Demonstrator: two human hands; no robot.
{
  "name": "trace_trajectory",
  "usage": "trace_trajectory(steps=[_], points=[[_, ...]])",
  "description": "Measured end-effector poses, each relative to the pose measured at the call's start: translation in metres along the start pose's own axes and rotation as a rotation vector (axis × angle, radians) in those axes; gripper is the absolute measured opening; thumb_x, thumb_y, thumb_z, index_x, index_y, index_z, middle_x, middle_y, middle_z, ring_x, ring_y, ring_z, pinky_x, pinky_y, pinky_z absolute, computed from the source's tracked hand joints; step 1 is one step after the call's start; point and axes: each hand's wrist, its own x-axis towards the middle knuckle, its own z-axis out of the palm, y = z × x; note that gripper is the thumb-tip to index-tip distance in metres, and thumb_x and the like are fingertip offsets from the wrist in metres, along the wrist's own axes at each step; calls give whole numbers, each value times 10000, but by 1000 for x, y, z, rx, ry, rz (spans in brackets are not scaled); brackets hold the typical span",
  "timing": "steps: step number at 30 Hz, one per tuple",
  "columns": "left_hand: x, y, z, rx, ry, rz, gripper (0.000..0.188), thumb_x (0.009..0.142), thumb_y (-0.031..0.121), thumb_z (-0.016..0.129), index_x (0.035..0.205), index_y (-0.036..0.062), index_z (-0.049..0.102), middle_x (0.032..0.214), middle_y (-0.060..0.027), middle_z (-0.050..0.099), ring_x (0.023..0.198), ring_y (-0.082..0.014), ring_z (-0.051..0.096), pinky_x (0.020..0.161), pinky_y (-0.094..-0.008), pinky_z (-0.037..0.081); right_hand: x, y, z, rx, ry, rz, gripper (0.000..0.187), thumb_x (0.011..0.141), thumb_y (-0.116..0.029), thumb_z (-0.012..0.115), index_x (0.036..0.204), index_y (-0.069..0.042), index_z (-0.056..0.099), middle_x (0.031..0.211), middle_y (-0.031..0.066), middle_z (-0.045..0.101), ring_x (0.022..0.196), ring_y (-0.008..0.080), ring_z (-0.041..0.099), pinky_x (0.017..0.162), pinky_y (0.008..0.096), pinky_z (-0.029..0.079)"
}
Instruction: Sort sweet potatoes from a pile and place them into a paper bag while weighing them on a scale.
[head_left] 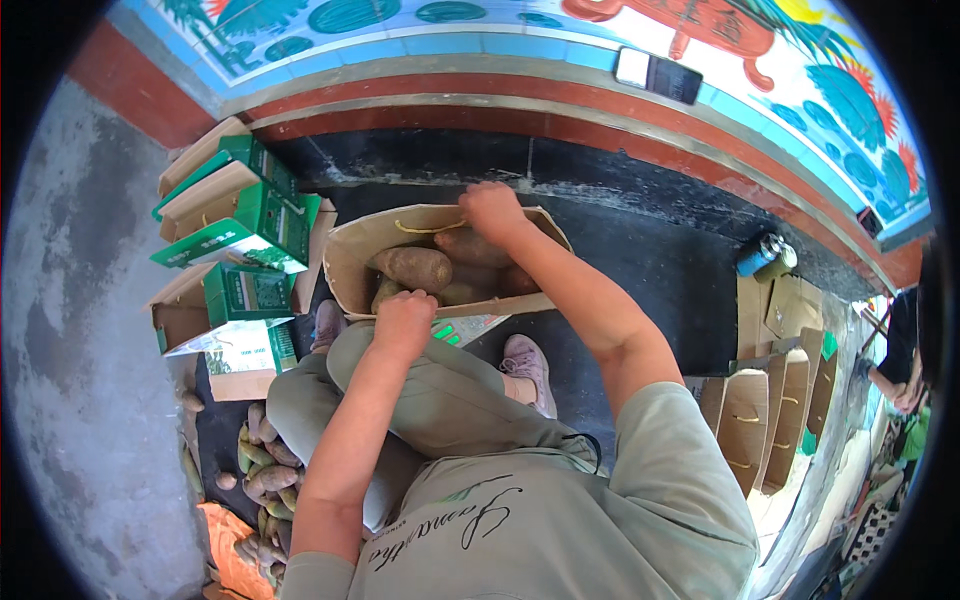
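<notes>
The left hand point(408, 318) was curled with its fingers drawn together at the near rim of the carton point(348, 265); the fingertips were hidden. The right hand point(492, 210) was bunched at the far rim, where a yellow cord handle point(430, 231) met it; whether it pinched cord or board could not be told. The carton stood on the dark floor in front of the seated person's legs, flaring at the top, with large brown tubers point(415, 268) inside.

In this inspector's judgement, sound handling called for even tension on both rims, fingers clear of the tubers, and no sharp tug on the cord, which might tear the board.

Obstructions: the right forearm covered part of the carton's right end, and the left shoe point(328, 322) was near its left end.

Further out, green cartons point(262, 215) stood at the left, with loose tubers point(270, 480) below them beside an orange sheet point(235, 555). At the right were upright brown cartons point(745, 420) and two cans point(760, 255). A phone point(672, 80) rested on the wall ledge.
</notes>
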Motion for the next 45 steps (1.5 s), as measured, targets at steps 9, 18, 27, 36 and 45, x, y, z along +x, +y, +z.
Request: trace_trajectory(steps=[9, 18, 27, 36, 45], points=[[58, 124, 7, -184, 31, 407, 64, 694, 127, 604, 682, 65, 594, 710, -96, 585, 714, -285, 604, 622, -407, 486, -145, 120, -70, -51, -28, 228, 89, 718, -171, 579, 741, -103, 631, 794, 79, 609, 807, 258, 610, 696, 389, 490], [97, 278, 26, -424, -104, 498, 89, 733, 108, 533, 744, 49, 597, 750, -143, 597, 704, -329, 611, 629, -429, 497, -258, 233, -126, -329, -218, 353, 93, 747, -187, 560, 776, -148, 639, 837, 41, 600, 881, 222, 586, 758, 386, 451], [102, 166, -48, -678, 35, 182, 195, 800, 132, 585, 971, 48, 628, 967, -125, 625, 912, -298, 593, 795, -365, 475, -354, 254, -62, -206, -267, 930, 459, 841, -229, 550, 1261, -66, 465, 1305, 112, 468, 1204, 281, 442, 982, 391, 387], [47, 9, -62, -479, 526, -154, 207, 846, 63, 523, 1031, 2, 593, 1086, -145, 598, 1030, -270, 569, 917, -332, 418, -261, 99, -39, 92, 284, 450, 267, 739, -99, 591, 996, -27, 586, 1114, 174, 561, 1061, 324, 512, 923, 423, 392], [-35, -97, -48, -130, 608, -390, 274, 890, 103, 478, 1132, -15, 529, 1214, -183, 515, 1119, -345, 482, 964, -398, 363, -311, 57, 81, 159, -421, 775, 275, 758, -128, 586, 1026, -66, 577, 1143, 140, 547, 1094, 300, 504, 912, 399, 416]])
